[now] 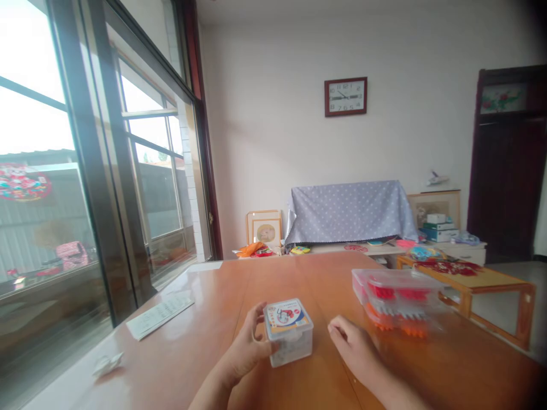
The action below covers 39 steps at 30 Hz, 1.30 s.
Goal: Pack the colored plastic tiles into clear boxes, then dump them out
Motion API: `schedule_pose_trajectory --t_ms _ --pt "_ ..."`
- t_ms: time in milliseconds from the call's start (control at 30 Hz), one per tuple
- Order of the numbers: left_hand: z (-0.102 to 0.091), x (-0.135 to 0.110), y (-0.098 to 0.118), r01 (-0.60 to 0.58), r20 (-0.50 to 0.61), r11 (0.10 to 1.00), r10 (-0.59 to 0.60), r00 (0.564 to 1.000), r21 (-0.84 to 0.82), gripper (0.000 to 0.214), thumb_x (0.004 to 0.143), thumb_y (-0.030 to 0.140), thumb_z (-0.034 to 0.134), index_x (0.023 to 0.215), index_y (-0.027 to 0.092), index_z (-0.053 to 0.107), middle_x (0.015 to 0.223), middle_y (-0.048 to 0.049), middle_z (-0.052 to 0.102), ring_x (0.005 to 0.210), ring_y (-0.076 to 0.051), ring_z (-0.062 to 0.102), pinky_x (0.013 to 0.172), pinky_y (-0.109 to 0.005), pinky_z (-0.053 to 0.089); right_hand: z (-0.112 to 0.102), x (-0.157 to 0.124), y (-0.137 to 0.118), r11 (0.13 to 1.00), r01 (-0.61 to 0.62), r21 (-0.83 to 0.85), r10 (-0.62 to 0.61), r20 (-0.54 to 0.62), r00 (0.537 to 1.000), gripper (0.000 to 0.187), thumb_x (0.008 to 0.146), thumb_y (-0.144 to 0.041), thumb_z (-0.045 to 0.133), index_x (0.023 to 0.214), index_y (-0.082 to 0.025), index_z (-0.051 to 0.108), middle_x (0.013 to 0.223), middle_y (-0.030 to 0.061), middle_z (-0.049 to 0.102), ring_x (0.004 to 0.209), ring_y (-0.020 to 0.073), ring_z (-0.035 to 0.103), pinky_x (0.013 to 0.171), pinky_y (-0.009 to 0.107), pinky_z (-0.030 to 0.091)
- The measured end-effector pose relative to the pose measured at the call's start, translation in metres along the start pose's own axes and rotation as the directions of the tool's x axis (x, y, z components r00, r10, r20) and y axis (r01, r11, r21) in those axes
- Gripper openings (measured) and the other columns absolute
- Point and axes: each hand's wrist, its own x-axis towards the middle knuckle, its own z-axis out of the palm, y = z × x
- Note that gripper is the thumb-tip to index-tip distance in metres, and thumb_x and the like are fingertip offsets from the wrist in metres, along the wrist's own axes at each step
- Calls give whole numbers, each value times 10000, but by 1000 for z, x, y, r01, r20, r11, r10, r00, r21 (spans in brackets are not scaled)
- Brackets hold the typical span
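Observation:
A small clear plastic box (289,332) with a printed label on its lid stands on the wooden table (307,273) in front of me. My left hand (248,343) grips the box's left side, thumb and fingers curled against it. My right hand (352,345) rests on the table just right of the box, not touching it, its fingers loosely curled with nothing in them. Further right lies a larger clear case (397,300) filled with red and orange pieces.
A printed paper sheet (159,314) and a crumpled paper scrap (106,363) lie at the table's left by the large window. Beyond the table stand a low wooden table (491,282), a cloth-covered object (348,212), framed pictures, a wall clock (345,96) and a dark door.

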Motion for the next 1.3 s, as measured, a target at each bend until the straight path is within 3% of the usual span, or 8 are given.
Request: schedule_pose_trajectory --t_ms 167,300,400,567,867,1067,1300 --pt "-8 0 -6 -12 13 992 11 1000 125 975 679 211 773 1526 268 292 1527 -141 407 1512 -316 221 1209 -535 231 25 -14 -35 915 -229 333 204 110 973 282 878 -461 538 753 -215 597 629 -44 566 501 118 503 495 235 354" --pt "-10 0 1 -176 8 956 179 984 234 939 703 217 783 1521 282 326 1607 -119 299 1529 -313 199 1248 -498 163 49 -24 -56 755 -402 517 393 133 910 281 802 -477 632 797 -196 639 633 -26 605 455 101 505 422 210 298" --pt "-6 -1 5 -274 47 910 273 961 311 758 710 171 752 1408 287 479 1605 -101 313 1511 -323 246 1248 -489 182 62 -27 -67 636 -436 637 459 142 877 308 739 -466 715 828 -177 658 669 -11 621 512 113 564 440 204 355" --pt "-2 0 2 -299 76 874 293 953 383 538 685 90 698 1184 272 614 1526 -98 433 1468 -340 314 1220 -500 250 73 -28 -78 526 -422 738 502 132 855 393 714 -504 776 842 -152 655 684 -9 625 565 112 578 487 202 399" --pt "1 3 -1 -311 56 850 318 946 425 537 663 89 670 1167 267 626 1456 -92 500 1445 -344 335 1199 -502 274 82 -29 -73 533 -409 740 517 98 850 449 705 -554 791 836 -150 644 643 -24 609 520 95 538 454 185 338" --pt "3 2 1 -324 61 828 334 941 458 517 661 86 656 1144 265 618 1442 -83 502 1429 -330 348 1191 -490 285 85 -34 -68 534 -386 753 491 96 866 416 768 -547 758 866 -163 632 679 -28 630 548 93 558 475 183 353" --pt "3 3 1 -299 59 836 308 950 460 515 666 83 651 1146 266 617 1442 -87 504 1447 -334 326 1190 -502 280 86 -35 -73 520 -384 763 506 87 858 449 739 -577 781 862 -169 638 674 -23 647 556 107 574 475 194 365"
